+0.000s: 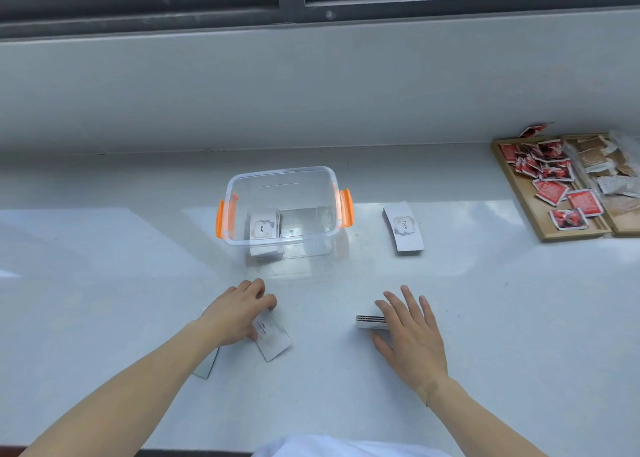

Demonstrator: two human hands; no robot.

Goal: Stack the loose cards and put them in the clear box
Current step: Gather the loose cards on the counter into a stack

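Note:
The clear box (pixel 325 238) with orange side clips stands open on the white counter, with a stack of cards (pixel 264 229) inside at its left end. My left hand (pixel 239 313) rests curled on loose white cards (pixel 275 342) lying flat in front of the box. Another card (pixel 207 366) pokes out under my left forearm. My right hand (pixel 410 332) lies flat with fingers spread over a small card stack (pixel 370 321), thumb beneath its near edge. A further pile of cards (pixel 403 226) sits right of the box.
A wooden tray (pixel 540 221) holding several red sachets and brown packets lies at the far right. A raised ledge and window frame run along the back. The counter's front edge is close to my body.

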